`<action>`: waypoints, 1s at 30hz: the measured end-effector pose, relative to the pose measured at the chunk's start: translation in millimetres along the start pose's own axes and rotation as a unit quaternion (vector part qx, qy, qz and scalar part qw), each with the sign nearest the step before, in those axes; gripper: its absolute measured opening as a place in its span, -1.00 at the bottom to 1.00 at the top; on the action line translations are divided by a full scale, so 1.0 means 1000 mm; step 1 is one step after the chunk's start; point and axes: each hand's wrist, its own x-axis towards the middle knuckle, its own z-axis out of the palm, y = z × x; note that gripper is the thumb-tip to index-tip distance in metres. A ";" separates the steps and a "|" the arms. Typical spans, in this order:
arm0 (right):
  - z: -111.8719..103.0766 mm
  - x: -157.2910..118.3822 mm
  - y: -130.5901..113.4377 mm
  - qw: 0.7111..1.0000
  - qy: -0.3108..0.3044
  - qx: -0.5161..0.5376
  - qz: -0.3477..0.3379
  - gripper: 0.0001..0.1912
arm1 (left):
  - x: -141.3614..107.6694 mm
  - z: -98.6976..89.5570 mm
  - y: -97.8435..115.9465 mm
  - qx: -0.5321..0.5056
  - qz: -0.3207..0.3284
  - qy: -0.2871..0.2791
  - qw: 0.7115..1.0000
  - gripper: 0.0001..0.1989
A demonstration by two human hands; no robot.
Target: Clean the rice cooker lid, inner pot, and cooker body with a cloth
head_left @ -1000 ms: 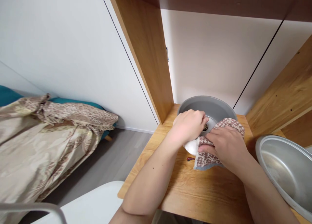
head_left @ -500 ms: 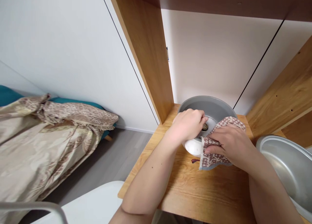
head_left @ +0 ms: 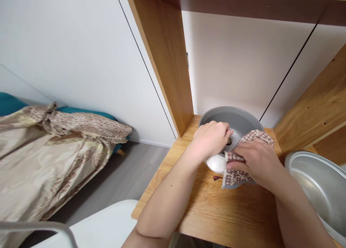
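A round rice cooker body (head_left: 235,115), grey inside and white outside, stands on the wooden surface against the back wall. In the bottom of its cavity shows a small round metal sensor (head_left: 229,141), partly covered by my left fingers. My left hand (head_left: 212,137) is curled over the cooker's left rim, gripping it. With my right hand (head_left: 255,158) I press a brown-and-white patterned cloth (head_left: 238,174) over the right front rim; the cloth drapes inside and outside. A short dark red tab (head_left: 217,178) sticks out at the cooker's front foot.
A grey metal pot (head_left: 310,172) sits to the right, beside my right forearm. Wooden uprights (head_left: 167,61) flank the cooker, with a shelf (head_left: 243,5) above. A white chair seat (head_left: 108,222) stands at lower left, and a patterned cover (head_left: 54,161) drapes over teal furniture beyond.
My left hand has shifted slightly right, covering more of the sensor. The right hand and cloth stay at the same rim spot. The view has moved a little.
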 end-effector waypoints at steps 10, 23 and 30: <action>0.000 -0.001 -0.001 1.000 0.003 0.005 0.005 -0.56 | 0.000 0.001 -0.001 0.007 0.001 0.001 1.000 -0.63; 0.000 0.000 -0.001 1.000 0.010 -0.021 -0.001 -0.55 | 0.000 0.000 0.001 0.001 -0.001 0.001 1.000 -0.64; 0.003 0.000 -0.002 0.999 0.018 -0.030 0.000 -0.55 | -0.001 0.000 0.003 0.001 -0.003 0.016 1.000 -0.65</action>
